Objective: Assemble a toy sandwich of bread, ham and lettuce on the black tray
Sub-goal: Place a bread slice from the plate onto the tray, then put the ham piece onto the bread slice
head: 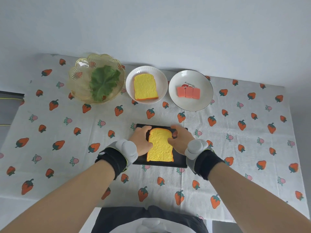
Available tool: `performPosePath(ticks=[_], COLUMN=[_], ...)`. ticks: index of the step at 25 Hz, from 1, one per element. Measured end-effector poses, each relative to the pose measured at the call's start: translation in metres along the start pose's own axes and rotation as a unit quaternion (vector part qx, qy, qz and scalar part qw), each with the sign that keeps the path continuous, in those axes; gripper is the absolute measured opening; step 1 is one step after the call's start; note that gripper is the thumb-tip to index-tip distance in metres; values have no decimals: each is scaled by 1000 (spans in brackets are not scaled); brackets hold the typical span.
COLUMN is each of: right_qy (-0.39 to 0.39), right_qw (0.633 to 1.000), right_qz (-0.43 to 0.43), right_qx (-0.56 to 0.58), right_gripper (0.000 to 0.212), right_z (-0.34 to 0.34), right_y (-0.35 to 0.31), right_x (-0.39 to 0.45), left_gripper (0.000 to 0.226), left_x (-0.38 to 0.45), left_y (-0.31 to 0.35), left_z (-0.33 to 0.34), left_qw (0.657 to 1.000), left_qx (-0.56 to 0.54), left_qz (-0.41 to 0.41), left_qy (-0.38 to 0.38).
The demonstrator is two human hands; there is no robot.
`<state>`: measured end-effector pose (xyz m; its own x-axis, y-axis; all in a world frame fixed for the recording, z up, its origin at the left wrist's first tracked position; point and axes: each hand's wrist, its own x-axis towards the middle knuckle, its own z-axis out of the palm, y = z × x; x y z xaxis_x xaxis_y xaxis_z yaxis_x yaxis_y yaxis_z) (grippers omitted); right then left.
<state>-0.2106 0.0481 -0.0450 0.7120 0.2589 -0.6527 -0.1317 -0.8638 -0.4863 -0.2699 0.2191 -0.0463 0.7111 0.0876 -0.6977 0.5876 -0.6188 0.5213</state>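
Observation:
A yellow toy bread slice [159, 145] lies flat on the black tray [179, 159] near the table's front. My left hand [140, 140] grips the slice's left edge and my right hand [180, 137] grips its right edge. A second bread slice [145, 86] rests on a white ribbed plate [130, 81] at the back. Three pink ham pieces [188, 92] sit side by side on a white plate [191, 105] to the right. A green lettuce leaf [103, 81] lies in a clear yellowish glass bowl [77, 81] at the back left.
A strawberry-print cloth [235, 157] covers the table. A plain wall [151, 27] stands right behind the dishes. A dark edge [10, 94] shows at the far left. Both my wrists wear black bands with grey devices.

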Motion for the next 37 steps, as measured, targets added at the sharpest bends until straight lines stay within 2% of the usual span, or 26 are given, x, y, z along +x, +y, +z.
performPosePath(ticks=[4,8,16,21,24,29,34,37], right_qy=[-20,-13,-14,41,70,125,154,135], right_qw=[997,993,988,990,991,989,977,963], right_qz=[-52,-100,-135,-133,-109,-79,-82,-102], right_qx=[59,54,68,36,18,-20,-126,-209], right_gripper=[43,25,22,20,19,24,43,60], right_z=[-26,-36,-38,-58,-79,-114,-116,-112], right_y=[-38,-80,-121,-94,-67,-29,-7,-6], right_x=[-7,-12,-3,26,51,101,149,164], left_gripper=[40,25,20,22,29,40,42,38], left_x=[-7,-15,-7,17,40,79,110,122], left_y=[13,16,0,28,61,105,121,120], left_z=[-49,-87,-117,-101,-90,-74,-69,-71], left_qw=[998,996,992,993,994,995,995,994], left_qx=[-8,-30,3,-32,-46,-75,-70,-84], left_qz=[52,71,88,73,69,50,46,38], left_qy=[25,50,87,91,68,52,56,61])
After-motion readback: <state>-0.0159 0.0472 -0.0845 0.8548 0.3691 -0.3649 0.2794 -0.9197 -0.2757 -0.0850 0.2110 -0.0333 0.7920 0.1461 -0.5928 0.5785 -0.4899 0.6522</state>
